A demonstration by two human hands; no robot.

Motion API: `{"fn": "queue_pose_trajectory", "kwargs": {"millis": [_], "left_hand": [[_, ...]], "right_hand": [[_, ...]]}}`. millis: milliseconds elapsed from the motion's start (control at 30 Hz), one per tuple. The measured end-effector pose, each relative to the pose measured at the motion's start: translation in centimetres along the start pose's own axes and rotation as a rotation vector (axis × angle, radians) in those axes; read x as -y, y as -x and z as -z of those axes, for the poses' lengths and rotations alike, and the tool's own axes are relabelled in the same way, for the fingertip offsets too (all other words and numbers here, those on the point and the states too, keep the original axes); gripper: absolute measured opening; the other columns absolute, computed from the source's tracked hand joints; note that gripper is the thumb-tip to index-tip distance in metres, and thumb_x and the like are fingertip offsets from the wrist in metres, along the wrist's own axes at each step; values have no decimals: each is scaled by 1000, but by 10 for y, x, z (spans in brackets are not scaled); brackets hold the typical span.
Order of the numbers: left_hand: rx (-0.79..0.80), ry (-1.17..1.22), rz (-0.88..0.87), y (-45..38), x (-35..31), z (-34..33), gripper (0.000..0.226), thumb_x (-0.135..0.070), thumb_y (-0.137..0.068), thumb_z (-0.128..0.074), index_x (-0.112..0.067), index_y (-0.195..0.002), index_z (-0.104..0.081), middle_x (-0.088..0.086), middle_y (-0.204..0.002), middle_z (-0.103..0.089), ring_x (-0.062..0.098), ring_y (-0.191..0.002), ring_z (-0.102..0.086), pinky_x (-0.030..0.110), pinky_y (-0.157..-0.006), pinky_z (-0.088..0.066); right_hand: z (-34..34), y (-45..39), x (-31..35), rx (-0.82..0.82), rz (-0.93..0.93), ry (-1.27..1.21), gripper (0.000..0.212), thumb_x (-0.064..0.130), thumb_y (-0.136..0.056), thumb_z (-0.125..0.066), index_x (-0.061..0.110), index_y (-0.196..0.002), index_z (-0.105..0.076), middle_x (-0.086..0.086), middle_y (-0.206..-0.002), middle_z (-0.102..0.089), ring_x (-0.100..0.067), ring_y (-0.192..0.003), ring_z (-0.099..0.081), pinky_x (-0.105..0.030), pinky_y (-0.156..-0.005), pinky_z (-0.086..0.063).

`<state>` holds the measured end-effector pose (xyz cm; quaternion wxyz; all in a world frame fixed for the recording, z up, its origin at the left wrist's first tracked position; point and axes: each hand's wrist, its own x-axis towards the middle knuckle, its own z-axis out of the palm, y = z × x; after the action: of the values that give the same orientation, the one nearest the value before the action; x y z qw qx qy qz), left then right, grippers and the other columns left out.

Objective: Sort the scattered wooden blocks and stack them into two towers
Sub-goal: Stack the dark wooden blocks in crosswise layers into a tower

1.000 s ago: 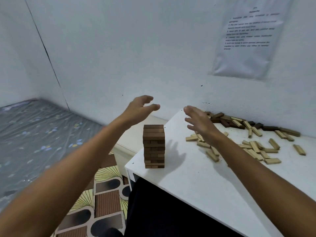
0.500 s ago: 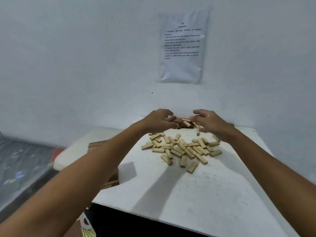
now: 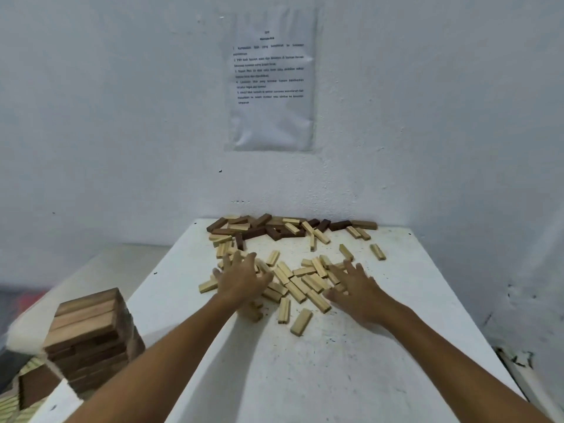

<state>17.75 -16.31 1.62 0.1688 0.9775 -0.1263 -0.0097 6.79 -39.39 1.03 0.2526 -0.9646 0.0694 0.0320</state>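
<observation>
Dark block tower (image 3: 91, 337) stands at near left corner of the white table (image 3: 351, 377), blurred. Mid-table, left hand (image 3: 241, 279) and right hand (image 3: 355, 288) lie palm-down with fingers spread and straight, on either edge of the light blocks (image 3: 297, 283), touching them, gripping none. Farther back, by the wall (image 3: 122, 117), mixed dark and light blocks (image 3: 274, 228) lie scattered under a printed sheet (image 3: 271, 83).

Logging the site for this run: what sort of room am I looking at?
Probably a plain room at home, not a workshop: a white table pushed against a bare white wall, a printed sheet taped up, patterned flooring at lower left.
</observation>
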Motion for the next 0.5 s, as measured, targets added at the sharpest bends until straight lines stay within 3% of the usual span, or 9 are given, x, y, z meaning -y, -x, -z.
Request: {"fn": "queue_pose_trajectory", "kwargs": {"millis": [100,233,300,367,433,500], "left_hand": [[-2,-84,0,-8,9,-21,67,-64,-93,-33,-27,-149,-27,12,-161,-12,38,-148,1,63,-114,-3],[12,-148,-102,-14,2,-36,81,-73,-81,-7,-28,-143,-34,10,-155,-28,34,-148,-5,62,-113,7],[-42,-48,-147,-19,-5,-35,65,-67,-89,-20,-29,-132,-50,3,-147,-42,26,-144,-22,59,-115,3],[-161,64,-191,-29,-8,-35,51,-56,-90,-35,-26,-120,-64,0,-139,-52,19,-135,-37,50,-115,-11],[-245,151,-237,-41,-8,-33,50,-48,-84,-43,-20,-117,-69,2,-132,-58,19,-127,-44,40,-108,-27],[-233,205,-282,-58,-9,-32,49,-43,-83,-48,-15,-118,-68,4,-130,-59,19,-124,-45,32,-102,-34]], "right_hand": [[-12,-11,-6,18,18,89,69,61,-97,-27,31,-155,-5,-4,-163,8,-23,-149,13,-50,-119,5],[-15,-35,-1,3,67,68,65,58,-99,-24,27,-155,-12,-4,-163,3,-21,-149,12,-44,-120,6],[-12,-48,2,-34,93,-32,62,55,-99,-33,25,-153,-25,0,-163,-6,-22,-150,3,-42,-121,0],[-5,-62,1,-119,131,-151,55,52,-98,-42,25,-145,-43,3,-159,-23,-23,-147,-17,-43,-118,-19],[6,-78,-2,-207,187,-236,42,42,-98,-50,21,-133,-56,3,-148,-42,-15,-135,-38,-27,-106,-34],[18,-99,-12,-268,212,-281,32,29,-98,-54,17,-126,-61,2,-136,-53,-12,-125,-48,-19,-94,-36]]}}
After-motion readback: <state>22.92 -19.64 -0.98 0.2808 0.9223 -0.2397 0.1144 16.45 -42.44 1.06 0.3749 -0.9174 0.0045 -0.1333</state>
